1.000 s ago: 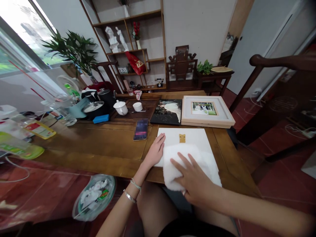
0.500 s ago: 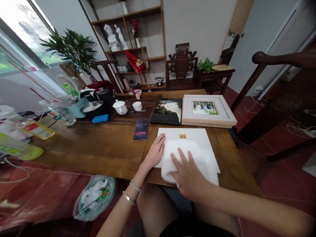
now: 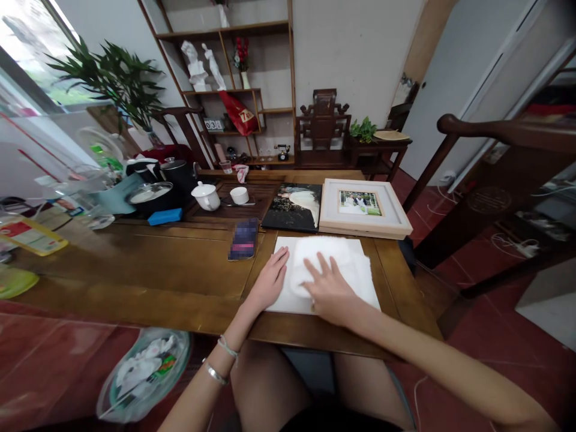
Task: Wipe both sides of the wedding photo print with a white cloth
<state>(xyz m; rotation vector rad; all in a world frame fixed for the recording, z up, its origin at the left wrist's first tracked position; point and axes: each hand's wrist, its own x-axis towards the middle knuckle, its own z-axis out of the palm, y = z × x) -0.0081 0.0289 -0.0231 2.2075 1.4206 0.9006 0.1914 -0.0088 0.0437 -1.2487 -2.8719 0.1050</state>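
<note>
White cloth point(image 3: 353, 271) under right fingers point(image 3: 324, 266)

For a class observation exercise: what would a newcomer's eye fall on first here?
Probably the fluffy white cloth under the person's spread right hand, on the white rectangular board by the near edge of the brown wooden table. Next comes the pale wooden rectangular picture frame beyond the board, to the right. Then the bright red lettered item on the brown wooden shelf at the back.
</note>
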